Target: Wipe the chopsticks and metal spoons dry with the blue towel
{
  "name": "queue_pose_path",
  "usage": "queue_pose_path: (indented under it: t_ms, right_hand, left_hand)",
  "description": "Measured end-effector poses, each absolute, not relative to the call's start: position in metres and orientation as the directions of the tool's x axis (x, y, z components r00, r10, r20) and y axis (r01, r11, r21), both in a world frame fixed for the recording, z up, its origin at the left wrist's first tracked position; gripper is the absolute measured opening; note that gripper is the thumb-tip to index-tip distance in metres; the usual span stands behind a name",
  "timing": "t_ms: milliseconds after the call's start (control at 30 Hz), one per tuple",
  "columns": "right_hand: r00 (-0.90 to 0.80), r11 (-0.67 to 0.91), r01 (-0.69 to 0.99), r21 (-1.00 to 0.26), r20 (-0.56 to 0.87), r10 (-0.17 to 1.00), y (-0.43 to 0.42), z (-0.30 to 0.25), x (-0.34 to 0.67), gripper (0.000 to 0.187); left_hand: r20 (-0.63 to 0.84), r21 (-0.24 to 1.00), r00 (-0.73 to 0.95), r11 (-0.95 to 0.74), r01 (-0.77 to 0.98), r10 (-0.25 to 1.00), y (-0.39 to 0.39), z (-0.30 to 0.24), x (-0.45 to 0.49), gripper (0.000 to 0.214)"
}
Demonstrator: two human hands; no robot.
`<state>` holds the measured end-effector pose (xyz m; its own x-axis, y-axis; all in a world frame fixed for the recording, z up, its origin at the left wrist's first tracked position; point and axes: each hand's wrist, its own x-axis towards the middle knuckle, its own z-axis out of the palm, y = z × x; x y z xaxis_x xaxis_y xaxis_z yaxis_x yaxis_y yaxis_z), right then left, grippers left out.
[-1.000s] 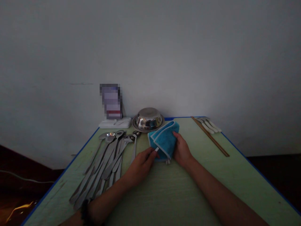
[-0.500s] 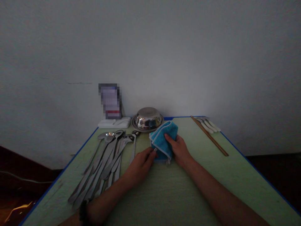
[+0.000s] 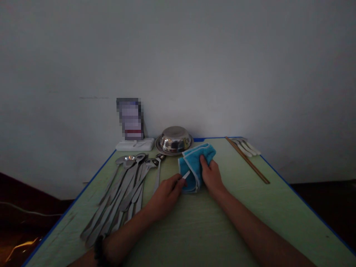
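A blue cloth lies folded near the middle of the green table. My right hand grips the cloth, fingers wrapped over its right side. My left hand pinches the white handle of a small utensil whose other end is buried in the cloth. Both hands meet at the cloth's near edge.
Several long steel spoons and ladles lie in a row on the left. A steel bowl sits upturned at the back by a white pad. Wooden chopsticks and white-handled spoons lie at the back right.
My right hand has shifted over the cloth, bunching it, and the cloth's far end has swung a little to the right. The white handle now shows further out of the cloth.
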<state>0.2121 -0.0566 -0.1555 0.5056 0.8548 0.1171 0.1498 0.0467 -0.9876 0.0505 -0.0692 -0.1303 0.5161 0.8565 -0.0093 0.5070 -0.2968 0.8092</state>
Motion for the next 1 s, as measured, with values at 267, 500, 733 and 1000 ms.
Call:
queue_pose_path:
  t_ms: [267,500,733,1000]
  right_hand:
    - [0.516,0.107,-0.241,-0.965,-0.034,0.856,-0.046,-0.165,0.217,0.029]
    - [0.562,0.109,-0.44,-0.891,-0.179,0.808,-0.044,-0.163,0.228,0.029]
    - [0.455,0.011,-0.607,-0.794,-0.336,0.825,-0.058,-0.146,0.206,0.02]
    - [0.392,-0.022,-0.516,-0.856,-0.259,0.883,-0.071,-0.156,0.18,0.031]
  left_hand:
    - [-0.055,0.85,0.57,-0.261,0.457,0.82,-0.072,-0.13,0.049,0.036]
    - [-0.101,0.799,0.699,-0.36,0.481,0.708,-0.077,-0.125,0.048,0.034]
    - [-0.123,0.803,0.672,-0.324,0.499,0.73,-0.073,-0.129,0.049,0.032]
    - [-0.086,0.778,0.602,-0.324,0.538,0.794,-0.076,-0.13,0.052,0.038]
